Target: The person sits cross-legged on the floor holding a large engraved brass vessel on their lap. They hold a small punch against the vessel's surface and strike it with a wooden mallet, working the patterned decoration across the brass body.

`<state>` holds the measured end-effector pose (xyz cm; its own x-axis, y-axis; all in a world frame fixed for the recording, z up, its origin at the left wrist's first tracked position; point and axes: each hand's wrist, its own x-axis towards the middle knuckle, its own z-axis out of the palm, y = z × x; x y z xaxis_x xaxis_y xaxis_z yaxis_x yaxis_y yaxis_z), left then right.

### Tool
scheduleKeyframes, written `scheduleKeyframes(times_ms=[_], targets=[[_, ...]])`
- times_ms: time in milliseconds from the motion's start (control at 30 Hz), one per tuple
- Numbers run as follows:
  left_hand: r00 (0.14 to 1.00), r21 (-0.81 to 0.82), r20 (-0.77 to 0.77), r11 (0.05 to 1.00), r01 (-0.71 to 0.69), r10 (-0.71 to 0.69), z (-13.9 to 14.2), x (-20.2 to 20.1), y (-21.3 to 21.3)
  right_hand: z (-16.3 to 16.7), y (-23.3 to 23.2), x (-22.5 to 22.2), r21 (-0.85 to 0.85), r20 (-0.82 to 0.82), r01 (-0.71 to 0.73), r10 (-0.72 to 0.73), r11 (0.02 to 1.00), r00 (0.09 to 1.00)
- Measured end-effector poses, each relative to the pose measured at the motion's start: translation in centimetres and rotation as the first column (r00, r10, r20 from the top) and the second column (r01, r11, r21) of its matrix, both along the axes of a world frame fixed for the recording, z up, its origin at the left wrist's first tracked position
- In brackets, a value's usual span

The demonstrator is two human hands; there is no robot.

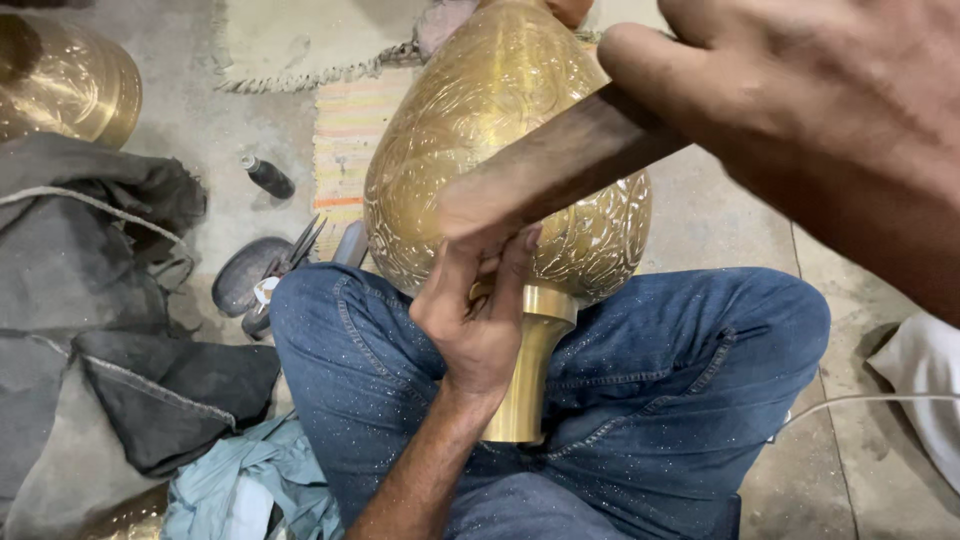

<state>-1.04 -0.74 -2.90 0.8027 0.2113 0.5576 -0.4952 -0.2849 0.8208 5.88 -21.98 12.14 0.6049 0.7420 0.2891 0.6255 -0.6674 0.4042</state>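
The engraved brass vase (500,130) lies across the person's lap, its plain neck (530,370) pointing down between the crossed legs in blue jeans (650,400) and its round body tipped away toward the floor beyond the knees. The left hand (480,310) is curled shut on a small tool, mostly hidden, pressed against the vase's lower body just above the neck. The right hand (800,110) is clamped on a wooden handle (570,165) that slants across the front of the vase; its end is blurred above the left hand.

Right of the vase the concrete floor (720,220) lies bare up to a white cloth (925,385) and a thin white cable (870,400) near the knee. Left of the vase the room is crowded: pliers (300,245) on a dark round pad (240,275) just beside the thigh, a small dark bottle (268,178) farther out, heaped grey cloth (90,300), a pale blue rag (250,485). A second brass vessel (70,85) stands well apart at far left. Beyond the vase, a striped mat (345,140) and a fringed rug (300,40) cover the floor.
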Motion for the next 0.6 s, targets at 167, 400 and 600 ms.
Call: scheduleKeyframes(times_ms=[167, 400, 600], targets=[[0.996, -0.099, 0.057, 0.992, 0.079, -0.074, -0.1, 0.3, 0.1, -0.3, 0.2, -0.3, 0.074, -0.066, 0.038, -0.033, 0.997, 0.997], [0.996, 0.033, 0.084, 0.999, 0.023, -0.026, -0.1, -0.1, 0.2, 2.1, 3.3, 0.0, 0.528, -0.383, 0.07, 0.163, 0.846, 0.909], [0.996, -0.004, 0.059, 0.998, 0.065, -0.064, -0.2, 0.4, 0.3, 2.7, 3.9, -0.1, 0.574, -0.347, -0.047, 0.294, 0.818, 0.89]])
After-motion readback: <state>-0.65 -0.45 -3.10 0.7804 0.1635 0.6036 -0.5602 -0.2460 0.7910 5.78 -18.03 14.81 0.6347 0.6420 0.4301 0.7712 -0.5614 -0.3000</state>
